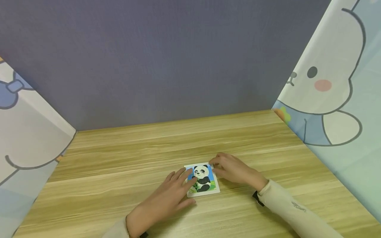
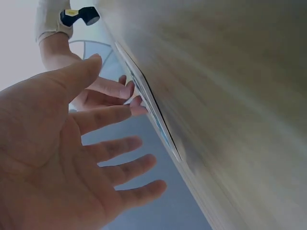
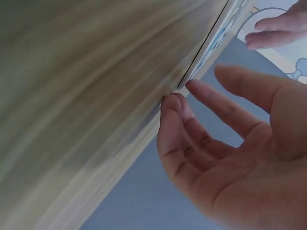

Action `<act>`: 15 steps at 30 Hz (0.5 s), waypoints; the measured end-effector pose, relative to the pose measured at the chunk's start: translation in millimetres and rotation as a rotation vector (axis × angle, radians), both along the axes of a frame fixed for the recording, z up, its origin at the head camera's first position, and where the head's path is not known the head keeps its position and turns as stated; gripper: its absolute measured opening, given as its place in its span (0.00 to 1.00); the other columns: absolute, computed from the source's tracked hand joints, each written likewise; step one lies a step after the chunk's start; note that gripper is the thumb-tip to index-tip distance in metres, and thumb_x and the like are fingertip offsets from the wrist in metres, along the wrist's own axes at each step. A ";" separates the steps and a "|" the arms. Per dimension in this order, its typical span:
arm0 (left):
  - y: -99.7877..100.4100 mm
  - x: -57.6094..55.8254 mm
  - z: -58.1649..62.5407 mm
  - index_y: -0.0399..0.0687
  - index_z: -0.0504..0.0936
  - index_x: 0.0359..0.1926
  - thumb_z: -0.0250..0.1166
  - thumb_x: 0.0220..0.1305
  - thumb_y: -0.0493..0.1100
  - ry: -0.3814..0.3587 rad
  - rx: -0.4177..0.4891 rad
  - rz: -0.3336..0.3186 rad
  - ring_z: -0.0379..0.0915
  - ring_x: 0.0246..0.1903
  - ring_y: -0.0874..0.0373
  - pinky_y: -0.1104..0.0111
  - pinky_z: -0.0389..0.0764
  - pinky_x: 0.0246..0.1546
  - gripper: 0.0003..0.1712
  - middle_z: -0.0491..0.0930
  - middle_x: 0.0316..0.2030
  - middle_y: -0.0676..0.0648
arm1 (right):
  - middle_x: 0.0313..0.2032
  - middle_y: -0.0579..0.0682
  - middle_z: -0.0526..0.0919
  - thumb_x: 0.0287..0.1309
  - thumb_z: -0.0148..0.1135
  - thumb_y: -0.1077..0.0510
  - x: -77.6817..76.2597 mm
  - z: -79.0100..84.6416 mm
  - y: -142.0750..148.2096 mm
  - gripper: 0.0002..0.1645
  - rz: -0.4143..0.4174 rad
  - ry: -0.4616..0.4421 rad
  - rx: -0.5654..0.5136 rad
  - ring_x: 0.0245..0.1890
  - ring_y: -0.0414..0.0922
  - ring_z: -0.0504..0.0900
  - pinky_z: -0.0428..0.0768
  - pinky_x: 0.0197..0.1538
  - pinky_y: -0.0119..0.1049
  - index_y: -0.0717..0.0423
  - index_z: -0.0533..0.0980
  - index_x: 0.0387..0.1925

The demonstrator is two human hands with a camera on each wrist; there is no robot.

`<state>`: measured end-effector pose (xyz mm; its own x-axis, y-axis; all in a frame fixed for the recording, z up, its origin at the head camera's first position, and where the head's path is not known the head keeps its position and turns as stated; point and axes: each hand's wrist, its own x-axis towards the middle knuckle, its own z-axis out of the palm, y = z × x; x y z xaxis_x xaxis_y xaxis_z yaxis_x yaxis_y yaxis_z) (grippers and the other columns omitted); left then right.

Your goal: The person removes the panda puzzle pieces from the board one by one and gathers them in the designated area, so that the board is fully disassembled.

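Note:
A square panda picture board (image 1: 205, 180) with a white border lies flat on the wooden table. My left hand (image 1: 168, 195) is spread over its left side, index fingertip overlapping the panda picture. In the left wrist view, that hand's palm (image 2: 53, 158) shows bare and the fingers reach out straight toward the thin board (image 2: 152, 108). My right hand (image 1: 235, 170) is at the upper right corner, fingertips right at the border. From the right wrist, the index finger (image 3: 225, 108) points to the board's edge, the other fingers bend loosely against the table, and the thumb stands apart.
The wood-grain table (image 1: 128, 158) runs back to a dark grey-blue panel (image 1: 166, 66). Cartoon-printed walls stand at the left (image 1: 32, 132) and right (image 1: 333, 99). Dark bands with small devices (image 1: 258, 198) sit at the wrists, below the pale sleeves.

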<state>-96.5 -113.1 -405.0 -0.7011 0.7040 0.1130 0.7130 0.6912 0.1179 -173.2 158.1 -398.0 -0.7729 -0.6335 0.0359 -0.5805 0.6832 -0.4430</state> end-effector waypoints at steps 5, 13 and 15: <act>13.9 -10.6 1.6 0.50 0.73 0.69 0.58 0.71 0.60 0.031 -0.031 -0.076 0.63 0.68 0.39 0.46 0.71 0.62 0.32 0.66 0.70 0.42 | 0.45 0.50 0.83 0.66 0.62 0.61 -1.8 1.6 -7.0 0.15 -0.019 -0.005 0.019 0.41 0.44 0.81 0.80 0.40 0.38 0.58 0.82 0.52; 26.7 -18.0 3.1 0.57 0.71 0.71 0.63 0.69 0.58 -0.077 -0.103 -0.034 0.61 0.69 0.40 0.48 0.72 0.61 0.32 0.64 0.72 0.41 | 0.46 0.50 0.83 0.65 0.63 0.62 -1.2 2.3 -14.8 0.15 -0.034 -0.045 0.019 0.44 0.45 0.81 0.81 0.44 0.42 0.59 0.82 0.52; 27.4 -17.8 3.2 0.57 0.70 0.71 0.63 0.69 0.57 -0.091 -0.111 -0.027 0.61 0.70 0.40 0.49 0.73 0.60 0.32 0.64 0.71 0.42 | 0.45 0.49 0.82 0.65 0.63 0.62 -0.8 2.1 -14.3 0.15 -0.037 -0.065 0.012 0.45 0.44 0.80 0.80 0.46 0.42 0.59 0.82 0.53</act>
